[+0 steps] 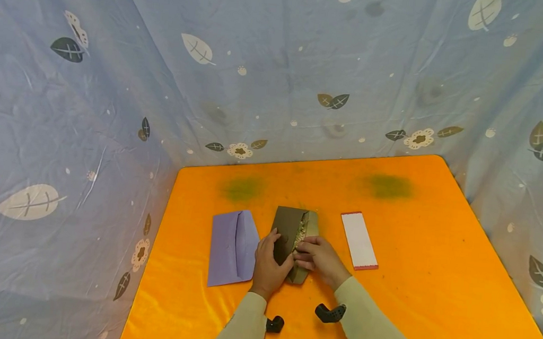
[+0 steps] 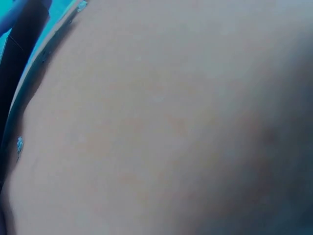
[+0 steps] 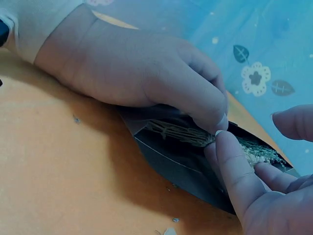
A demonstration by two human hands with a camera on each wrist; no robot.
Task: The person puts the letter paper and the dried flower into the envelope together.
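A dark brown envelope (image 1: 287, 223) lies on the orange table, its flap folded open to the right. Dried flowers (image 1: 301, 230) with thin stems fill its mouth, and their stems (image 3: 171, 133) show inside in the right wrist view. My left hand (image 1: 271, 265) holds the envelope, fingers on its front and thumb at the mouth. With bent fingers, my right hand (image 1: 319, 258) pinches the dried flowers at the opening; the fingertips of both hands meet there. Blurred skin fills most of the left wrist view, hiding that hand's work.
Left of the envelope lies a purple envelope (image 1: 223, 248), its flap open. A white strip with red ends (image 1: 359, 240) lies to the right. Patterned blue curtains (image 1: 279, 74) surround the orange table (image 1: 434, 289). Small plant bits (image 3: 175, 220) are scattered near the envelope.
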